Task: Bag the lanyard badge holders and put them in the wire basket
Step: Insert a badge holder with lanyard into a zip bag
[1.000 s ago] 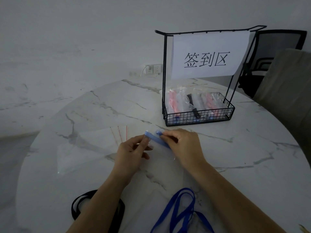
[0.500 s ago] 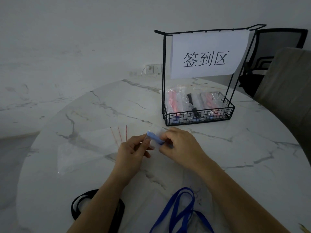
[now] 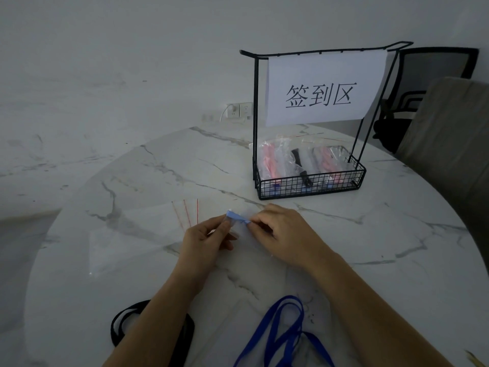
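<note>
Both hands pinch narrowly on one small thing: the left hand holds the left end of a short, soft-looking light-blue strip between thumb and curled fingers, and the right hand nips its right end with its fingertips. The strip is held just above the white, grey-veined marble round table, its long axis running left to right with the left end a little farther away. Whether it is a folded lanyard or the edge of a badge holder cannot be told; something clear and glossy seems to hang under it. Bagging turns on what lies left of the grip: flat, thin clear plastic bags with red seal lines are spread just beyond the left hand, which is nearer them. The black wire basket, a rigid grid under a white paper sign, stands far and right, closer to the right hand, with crinkled filled bags inside. Near the person lie a limp blue ribbon lanyard and a black lanyard.
</note>
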`<state>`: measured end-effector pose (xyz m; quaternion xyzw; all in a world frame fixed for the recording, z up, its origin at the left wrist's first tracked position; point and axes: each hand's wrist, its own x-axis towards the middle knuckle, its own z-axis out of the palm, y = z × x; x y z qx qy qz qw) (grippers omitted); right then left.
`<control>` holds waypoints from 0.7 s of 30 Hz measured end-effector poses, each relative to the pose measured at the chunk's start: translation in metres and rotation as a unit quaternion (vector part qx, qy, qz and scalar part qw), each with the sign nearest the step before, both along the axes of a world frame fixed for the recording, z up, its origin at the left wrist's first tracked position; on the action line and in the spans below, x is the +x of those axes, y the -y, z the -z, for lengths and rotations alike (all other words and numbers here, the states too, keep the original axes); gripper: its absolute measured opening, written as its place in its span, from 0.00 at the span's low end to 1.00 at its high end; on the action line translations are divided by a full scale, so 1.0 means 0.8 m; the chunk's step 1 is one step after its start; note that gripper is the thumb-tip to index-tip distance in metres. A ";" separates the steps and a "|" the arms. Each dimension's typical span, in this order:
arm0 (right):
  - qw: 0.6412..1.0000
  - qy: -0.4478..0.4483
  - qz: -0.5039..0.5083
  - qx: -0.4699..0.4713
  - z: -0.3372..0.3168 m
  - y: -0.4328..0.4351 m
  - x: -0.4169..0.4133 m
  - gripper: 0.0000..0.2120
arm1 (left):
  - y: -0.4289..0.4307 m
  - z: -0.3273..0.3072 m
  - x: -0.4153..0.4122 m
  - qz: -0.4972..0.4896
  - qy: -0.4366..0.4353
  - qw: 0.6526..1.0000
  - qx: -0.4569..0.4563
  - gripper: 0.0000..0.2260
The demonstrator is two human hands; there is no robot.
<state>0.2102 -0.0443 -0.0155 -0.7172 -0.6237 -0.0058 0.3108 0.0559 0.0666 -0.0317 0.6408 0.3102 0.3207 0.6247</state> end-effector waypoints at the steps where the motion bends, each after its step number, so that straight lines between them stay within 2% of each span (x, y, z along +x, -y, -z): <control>1: 1.000 0.006 -0.003 0.008 0.001 -0.001 0.000 0.11 | -0.001 0.000 -0.001 -0.009 -0.002 1.000 -0.003 0.06; 4: 0.997 -0.002 0.013 0.071 0.003 -0.002 0.000 0.10 | -0.005 0.001 -0.002 -0.028 -0.026 0.999 0.015 0.07; 9: 0.989 -0.003 0.056 0.135 0.010 -0.004 0.001 0.09 | -0.005 -0.002 -0.001 0.008 -0.038 0.998 0.056 0.10; 11: 0.979 -0.099 0.076 0.162 0.008 -0.006 0.000 0.09 | -0.003 -0.003 -0.002 0.024 -0.025 0.998 0.047 0.10; 14: 0.939 -0.280 0.069 0.187 0.005 -0.009 -0.003 0.08 | -0.001 -0.005 -0.003 0.018 -0.025 0.997 0.071 0.11; 17: 0.905 -0.389 0.080 0.151 0.003 -0.014 -0.002 0.14 | -0.002 -0.006 -0.006 0.001 -0.055 0.987 0.153 0.11; 19: 0.911 -0.389 0.080 0.110 0.004 -0.015 0.002 0.20 | -0.006 -0.006 -0.007 -0.009 -0.128 0.958 0.255 0.09; 21: 0.934 -0.339 0.088 0.067 0.006 -0.015 0.005 0.20 | -0.010 -0.007 -0.010 -0.032 -0.195 0.920 0.337 0.11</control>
